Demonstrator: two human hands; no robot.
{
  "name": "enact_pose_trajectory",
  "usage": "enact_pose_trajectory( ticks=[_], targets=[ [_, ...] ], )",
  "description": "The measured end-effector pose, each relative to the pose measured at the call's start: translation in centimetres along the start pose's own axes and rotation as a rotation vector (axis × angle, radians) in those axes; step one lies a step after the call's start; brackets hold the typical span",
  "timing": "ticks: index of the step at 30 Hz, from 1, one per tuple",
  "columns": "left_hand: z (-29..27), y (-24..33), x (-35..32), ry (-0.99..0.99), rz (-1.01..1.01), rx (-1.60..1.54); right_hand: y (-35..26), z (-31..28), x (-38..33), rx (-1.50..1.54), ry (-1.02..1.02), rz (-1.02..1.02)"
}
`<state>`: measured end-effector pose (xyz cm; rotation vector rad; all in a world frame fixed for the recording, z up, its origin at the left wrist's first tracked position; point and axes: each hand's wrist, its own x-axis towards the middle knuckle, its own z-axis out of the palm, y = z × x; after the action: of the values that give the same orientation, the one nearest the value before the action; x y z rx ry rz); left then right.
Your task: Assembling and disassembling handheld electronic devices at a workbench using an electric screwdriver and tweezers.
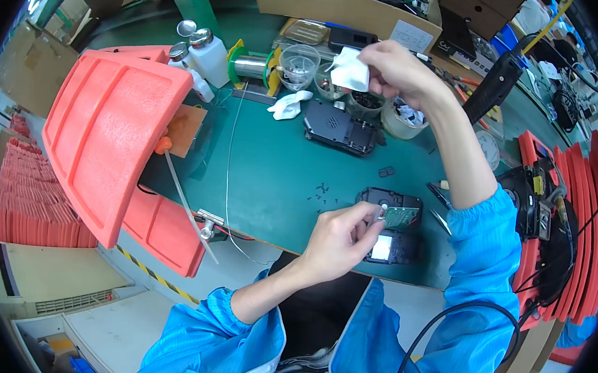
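Observation:
Between thumb and fingers, my left hand (344, 235) pinches a small green circuit board (401, 217) by its left end. Under the board lies an opened black device housing (390, 198), and a lit white screen (381, 248) shows in the dark part nearer me. Farther off, my right hand (398, 70) is raised over the small tubs and grips a crumpled white wipe (349, 70). A second wipe (290, 105) rests on the bench beside a black speaker-grilled casing (340, 128). Several tiny dark screws (323, 188) are scattered left of the housing.
Clear plastic tubs (298, 65) of small parts line the back of the green bench (271, 184). A solder spool (250, 65) and white bottle (209, 59) stand left of them. Red plastic trays (111, 139) overhang the left edge; a black radio (493, 86) stands at right.

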<state>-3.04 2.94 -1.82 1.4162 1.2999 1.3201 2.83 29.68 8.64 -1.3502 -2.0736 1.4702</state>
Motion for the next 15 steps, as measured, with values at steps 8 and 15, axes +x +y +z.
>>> enact_pose_trajectory(
  ticks=[8,15],
  targets=[
    [0.3,0.2,0.2,0.012,0.039,-0.001,0.9,-1.1,-1.8,0.104,-0.072,-0.109],
    [0.0,-0.1,0.2,0.034,0.060,0.000,-0.7,0.9,-2.8,0.515,-0.065,-0.471]
  ],
)
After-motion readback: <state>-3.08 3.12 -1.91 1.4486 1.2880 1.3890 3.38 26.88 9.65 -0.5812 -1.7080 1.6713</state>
